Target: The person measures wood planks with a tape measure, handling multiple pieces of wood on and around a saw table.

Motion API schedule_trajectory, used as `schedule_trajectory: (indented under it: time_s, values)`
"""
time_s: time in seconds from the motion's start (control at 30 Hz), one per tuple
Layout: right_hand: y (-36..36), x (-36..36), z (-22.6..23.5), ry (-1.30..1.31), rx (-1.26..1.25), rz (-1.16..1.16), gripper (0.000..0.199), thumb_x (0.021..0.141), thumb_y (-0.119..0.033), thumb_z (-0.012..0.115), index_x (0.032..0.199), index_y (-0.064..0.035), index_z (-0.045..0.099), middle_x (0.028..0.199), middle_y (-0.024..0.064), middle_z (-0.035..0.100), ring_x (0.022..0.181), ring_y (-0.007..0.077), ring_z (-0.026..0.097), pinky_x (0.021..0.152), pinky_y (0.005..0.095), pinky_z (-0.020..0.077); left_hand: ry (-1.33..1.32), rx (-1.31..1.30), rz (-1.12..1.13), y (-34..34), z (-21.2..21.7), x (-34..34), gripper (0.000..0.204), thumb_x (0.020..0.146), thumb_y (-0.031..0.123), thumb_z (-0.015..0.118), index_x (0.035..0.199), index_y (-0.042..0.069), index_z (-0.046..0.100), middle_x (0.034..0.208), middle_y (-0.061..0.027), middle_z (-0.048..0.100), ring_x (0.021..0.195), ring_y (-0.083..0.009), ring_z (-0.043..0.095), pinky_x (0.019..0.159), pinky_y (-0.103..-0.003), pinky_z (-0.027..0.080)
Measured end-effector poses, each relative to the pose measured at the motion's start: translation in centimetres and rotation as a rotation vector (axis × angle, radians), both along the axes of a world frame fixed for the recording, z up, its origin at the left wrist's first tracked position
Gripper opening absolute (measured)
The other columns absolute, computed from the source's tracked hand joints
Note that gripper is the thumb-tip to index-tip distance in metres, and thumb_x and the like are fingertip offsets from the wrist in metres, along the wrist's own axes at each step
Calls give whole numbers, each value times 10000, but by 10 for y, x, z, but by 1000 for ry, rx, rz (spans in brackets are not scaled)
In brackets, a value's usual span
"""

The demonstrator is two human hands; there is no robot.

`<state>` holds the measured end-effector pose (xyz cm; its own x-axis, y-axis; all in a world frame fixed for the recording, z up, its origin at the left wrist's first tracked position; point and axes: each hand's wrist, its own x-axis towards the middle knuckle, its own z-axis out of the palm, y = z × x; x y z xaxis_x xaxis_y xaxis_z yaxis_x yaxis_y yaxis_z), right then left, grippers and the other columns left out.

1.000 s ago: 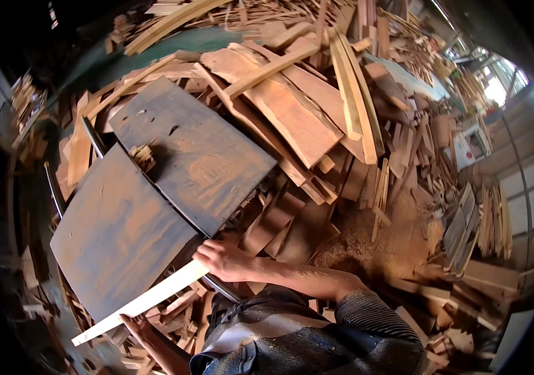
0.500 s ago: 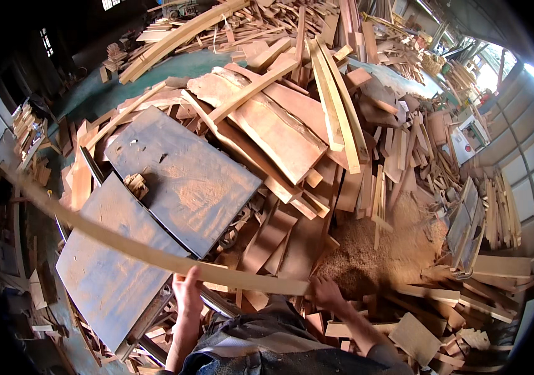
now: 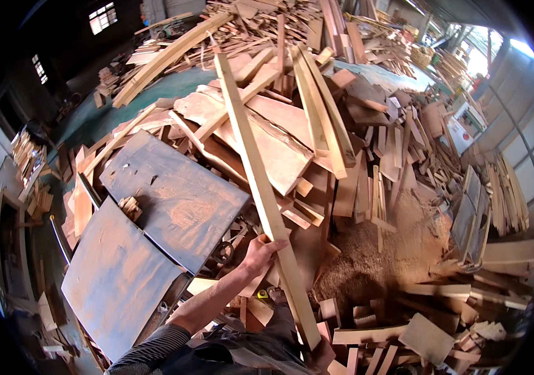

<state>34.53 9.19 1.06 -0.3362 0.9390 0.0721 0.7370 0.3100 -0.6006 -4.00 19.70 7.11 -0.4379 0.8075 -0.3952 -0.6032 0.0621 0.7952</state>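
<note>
A long pale wooden plank [image 3: 252, 169] slants across the middle of the head view, its far end over the wood pile and its near end by my body. My left hand [image 3: 265, 253] is closed around it below its middle, coming from the left side. At the near end my right hand [image 3: 321, 357] grips the plank low in the picture, its fingers partly hidden by the wood. To the left lies a metal machine table in two plates, a rear plate [image 3: 176, 187] and a front plate [image 3: 117, 275], both dusted with sawdust.
Two long pale boards [image 3: 320, 112] lean on the heap ahead, beside a wide rough-edged slab [image 3: 273, 144]. A sawdust mound [image 3: 379, 250] lies to the right. Offcuts, among them a square board [image 3: 426, 337], are scattered at the lower right. A yellow tape measure [image 3: 262, 294] sits near my feet.
The plank has swung from lying across to the left over the machine table to pointing ahead over the pile. My left hand moved right and forward with it; my right hand moved down, nearer my body.
</note>
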Motion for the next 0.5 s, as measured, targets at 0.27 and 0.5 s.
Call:
schedule_trajectory:
  time_s: [0.27,0.5]
  values:
    - [-26,21,-39,218,-258,-282,593,692,-164,856,1217,-18,623,985,151,707,862,276,702,743,357,553,327,-79,-297,91,2,42,368,820,305,817,1005,13,691,816,-40,677,686,-121,609,648,-296,499]
    - [106,-74,37,381,-134,-280,405,787,-172,756,1126,12,632,926,151,704,821,241,678,757,379,541,306,259,-214,163,67,47,473,911,289,781,1195,-57,627,1077,-92,698,956,-143,643,842,-299,525]
